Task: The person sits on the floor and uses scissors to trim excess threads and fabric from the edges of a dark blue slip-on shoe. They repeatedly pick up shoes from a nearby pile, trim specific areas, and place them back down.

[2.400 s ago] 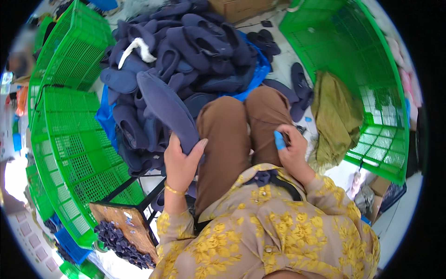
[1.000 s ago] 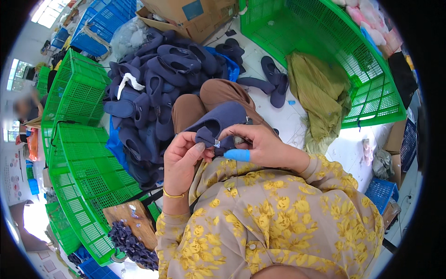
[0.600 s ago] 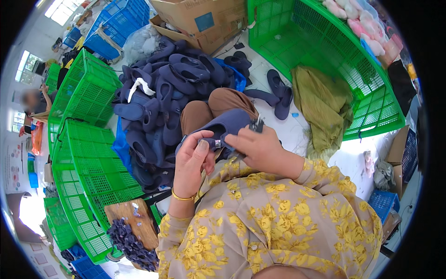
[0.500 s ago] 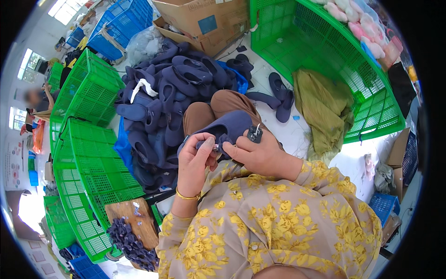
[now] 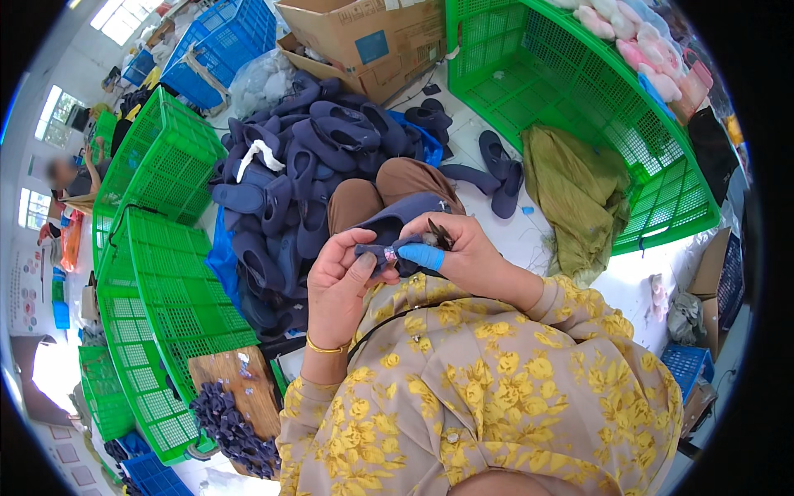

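A dark navy slipper (image 5: pixel 395 221) lies across my lap, its near end pinched between both hands. My left hand (image 5: pixel 339 288) grips the slipper's end from below, thumb on top. My right hand (image 5: pixel 457 252) holds small dark snips at the same spot; its forefinger wears a blue finger guard (image 5: pixel 423 255). A big heap of navy slippers (image 5: pixel 302 178) lies just beyond my knees.
Green plastic crates (image 5: pixel 161 273) are stacked at my left, and a large green crate (image 5: pixel 579 74) stands at the right back. An olive cloth (image 5: pixel 571 194) lies on the floor at right. Cardboard boxes (image 5: pixel 364 37) and blue crates (image 5: pixel 219 41) are behind. A wooden board (image 5: pixel 240 388) carries dark scraps. A person sits far left.
Earlier my left hand held a slipper out flat and my right rested on my thigh. Both hands have since come together at the slipper's end, close to my chest.
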Demonstrator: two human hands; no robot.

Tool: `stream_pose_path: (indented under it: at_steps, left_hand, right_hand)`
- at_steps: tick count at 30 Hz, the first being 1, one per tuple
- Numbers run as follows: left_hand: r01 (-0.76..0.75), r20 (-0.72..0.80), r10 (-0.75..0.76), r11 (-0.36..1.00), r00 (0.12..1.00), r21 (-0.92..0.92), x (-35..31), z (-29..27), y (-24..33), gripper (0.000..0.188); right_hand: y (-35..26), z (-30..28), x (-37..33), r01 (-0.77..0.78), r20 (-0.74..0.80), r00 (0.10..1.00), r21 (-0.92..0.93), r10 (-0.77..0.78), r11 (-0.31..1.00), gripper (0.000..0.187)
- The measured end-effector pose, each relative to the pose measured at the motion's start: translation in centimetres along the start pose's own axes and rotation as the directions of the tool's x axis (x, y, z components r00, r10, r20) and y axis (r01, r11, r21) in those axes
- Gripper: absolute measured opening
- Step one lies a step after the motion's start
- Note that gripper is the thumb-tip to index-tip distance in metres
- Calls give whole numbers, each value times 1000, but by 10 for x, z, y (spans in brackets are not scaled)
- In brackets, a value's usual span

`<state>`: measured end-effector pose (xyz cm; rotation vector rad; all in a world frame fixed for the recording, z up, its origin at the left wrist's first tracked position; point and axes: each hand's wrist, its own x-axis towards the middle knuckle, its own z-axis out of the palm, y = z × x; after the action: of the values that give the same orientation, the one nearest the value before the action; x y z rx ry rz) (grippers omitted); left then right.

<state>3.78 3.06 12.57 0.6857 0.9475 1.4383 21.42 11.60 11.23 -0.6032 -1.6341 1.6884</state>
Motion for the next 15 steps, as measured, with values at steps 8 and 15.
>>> stream_pose_path:
  at_steps: [8,15]
  left_hand:
    - [-14,52,9,995,999,98,-6,-7,-2,16]
    - [-72,106,58,989,993,126,-11,-14,-6,17]
  right_hand:
    - [4,6,-3,122,95,987,77,-130,989,16]
    - [-1,2,-6,-116,175,980,126,93,985,20]
